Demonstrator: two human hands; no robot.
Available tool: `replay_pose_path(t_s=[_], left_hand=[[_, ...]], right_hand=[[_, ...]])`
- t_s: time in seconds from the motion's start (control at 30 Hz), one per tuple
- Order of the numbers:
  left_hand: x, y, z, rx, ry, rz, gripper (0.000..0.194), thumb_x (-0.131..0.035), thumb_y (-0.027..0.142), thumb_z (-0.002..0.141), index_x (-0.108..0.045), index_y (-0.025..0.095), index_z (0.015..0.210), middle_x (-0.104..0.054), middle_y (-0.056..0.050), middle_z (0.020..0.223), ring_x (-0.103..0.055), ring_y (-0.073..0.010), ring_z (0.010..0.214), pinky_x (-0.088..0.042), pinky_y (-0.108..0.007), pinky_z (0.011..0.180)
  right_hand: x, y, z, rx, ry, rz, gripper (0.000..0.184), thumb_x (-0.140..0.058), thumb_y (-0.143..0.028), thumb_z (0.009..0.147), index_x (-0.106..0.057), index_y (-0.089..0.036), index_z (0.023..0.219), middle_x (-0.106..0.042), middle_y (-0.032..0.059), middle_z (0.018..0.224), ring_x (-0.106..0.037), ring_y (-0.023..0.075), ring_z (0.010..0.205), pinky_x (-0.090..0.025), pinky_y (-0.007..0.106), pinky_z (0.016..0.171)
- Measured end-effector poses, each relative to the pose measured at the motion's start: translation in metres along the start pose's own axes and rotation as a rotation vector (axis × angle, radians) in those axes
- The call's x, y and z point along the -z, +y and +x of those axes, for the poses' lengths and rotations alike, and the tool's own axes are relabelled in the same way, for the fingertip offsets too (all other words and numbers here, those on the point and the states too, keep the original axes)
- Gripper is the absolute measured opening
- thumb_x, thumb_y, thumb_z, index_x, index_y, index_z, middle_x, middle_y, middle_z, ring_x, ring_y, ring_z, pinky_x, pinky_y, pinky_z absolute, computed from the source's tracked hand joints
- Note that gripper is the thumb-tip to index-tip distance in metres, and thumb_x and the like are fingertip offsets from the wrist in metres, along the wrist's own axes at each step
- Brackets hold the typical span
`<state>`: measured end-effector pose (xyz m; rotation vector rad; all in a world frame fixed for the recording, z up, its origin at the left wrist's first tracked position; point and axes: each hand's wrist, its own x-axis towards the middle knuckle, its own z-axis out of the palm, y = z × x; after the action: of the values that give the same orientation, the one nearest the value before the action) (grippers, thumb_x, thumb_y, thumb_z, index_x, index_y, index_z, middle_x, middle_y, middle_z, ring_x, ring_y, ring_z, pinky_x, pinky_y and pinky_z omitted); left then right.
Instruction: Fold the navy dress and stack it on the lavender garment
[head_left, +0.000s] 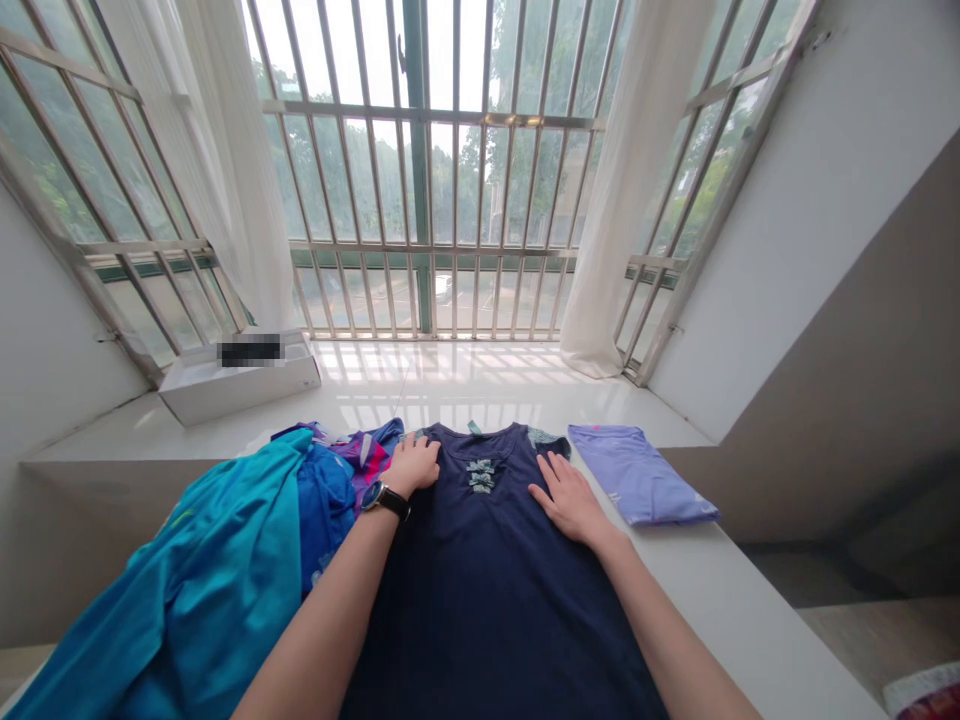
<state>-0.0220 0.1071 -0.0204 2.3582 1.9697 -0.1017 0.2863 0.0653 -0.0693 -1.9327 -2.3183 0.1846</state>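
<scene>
A dark navy shirt point(487, 580) lies spread in front of me, its neckline towards the window and small patterned bows below the collar. My left hand point(414, 462) rests on its left shoulder, fingers stretched out, a black-strapped watch on the wrist. On the shirt's right shoulder lies my right hand point(571, 497), flat with fingers apart. Left of the shirt is a loose heap of clothes, with a teal garment point(217, 560), a blue one point(324, 510) and a purple and pink patterned one point(367, 455). To the right sits a folded lavender garment point(637, 475).
The clothes lie on a white surface point(720, 590) that meets the white window sill point(450, 385). A white box point(240, 385) stands at the back left. Behind are metal window bars point(427, 250) and white curtains point(626, 190). A wall slopes in at the right.
</scene>
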Motion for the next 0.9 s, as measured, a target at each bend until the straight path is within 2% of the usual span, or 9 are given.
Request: replay_pose_path(t_s=[0.1,0.2,0.33,0.47,0.6,0.77,0.9], left_hand=[[0.025,-0.014,0.028,-0.060,-0.085,-0.006,0.044,-0.063,0.026,0.079,-0.065,0.024,0.123,-0.067,-0.014,0.125,-0.054,-0.0361,0.124,-0.042,-0.052,0.103],[0.036,-0.035,0.051,-0.082,-0.163,-0.038,0.043,-0.073,0.041,0.072,-0.071,0.022,0.110,-0.072,-0.012,0.113,-0.064,-0.0343,0.107,-0.048,-0.045,0.093],[0.024,-0.056,0.062,-0.146,-0.205,-0.134,0.046,-0.072,0.049,0.070,-0.071,0.021,0.106,-0.072,-0.008,0.110,-0.067,-0.0260,0.098,-0.051,-0.030,0.081],[0.010,-0.065,0.062,-0.238,-0.215,-0.218,0.035,-0.069,0.042,0.074,-0.072,0.022,0.102,-0.074,-0.002,0.104,-0.067,-0.0198,0.092,-0.049,-0.022,0.074],[0.009,-0.068,0.060,-0.231,-0.183,-0.211,0.024,-0.061,0.040,0.080,-0.074,0.022,0.091,-0.074,0.000,0.086,-0.067,-0.0191,0.079,-0.047,-0.023,0.066],[0.012,-0.063,0.055,-0.123,-0.056,-0.107,0.023,-0.054,0.035,0.085,-0.072,0.022,0.093,-0.074,-0.007,0.100,-0.067,-0.0264,0.095,-0.048,-0.032,0.079],[0.011,-0.053,0.047,-0.093,0.000,-0.059,0.024,-0.052,0.032,0.088,-0.073,0.023,0.096,-0.073,-0.009,0.104,-0.066,-0.0279,0.099,-0.049,-0.037,0.086]], right_hand=[[0.003,-0.002,-0.001,-0.010,-0.011,-0.006,0.070,-0.031,-0.058,0.098,-0.030,-0.018,0.155,-0.023,0.0122,0.163,-0.018,0.0266,0.151,-0.017,0.042,0.121],[0.004,-0.002,-0.001,-0.010,-0.011,-0.019,0.070,-0.031,-0.057,0.098,-0.031,-0.017,0.155,-0.023,0.0125,0.163,-0.018,0.0263,0.151,-0.017,0.041,0.121],[0.002,-0.001,0.000,-0.005,0.001,-0.033,0.070,-0.031,-0.058,0.098,-0.031,-0.017,0.155,-0.024,0.0127,0.163,-0.019,0.0263,0.150,-0.017,0.041,0.121],[-0.002,0.001,0.001,-0.001,0.018,-0.040,0.070,-0.029,-0.058,0.098,-0.032,-0.018,0.155,-0.025,0.0120,0.162,-0.020,0.0258,0.150,-0.018,0.042,0.121],[-0.005,0.003,0.001,-0.007,0.030,-0.046,0.070,-0.028,-0.060,0.098,-0.033,-0.019,0.155,-0.026,0.0114,0.162,-0.021,0.0257,0.150,-0.019,0.041,0.120],[-0.005,0.006,0.001,-0.062,0.041,-0.061,0.072,-0.029,-0.061,0.097,-0.030,-0.019,0.155,-0.026,0.0121,0.162,-0.021,0.0273,0.149,-0.020,0.042,0.120],[-0.004,0.006,0.000,-0.102,0.048,-0.072,0.071,-0.031,-0.059,0.097,-0.031,-0.018,0.155,-0.026,0.0120,0.162,-0.022,0.0292,0.149,-0.019,0.044,0.120]])
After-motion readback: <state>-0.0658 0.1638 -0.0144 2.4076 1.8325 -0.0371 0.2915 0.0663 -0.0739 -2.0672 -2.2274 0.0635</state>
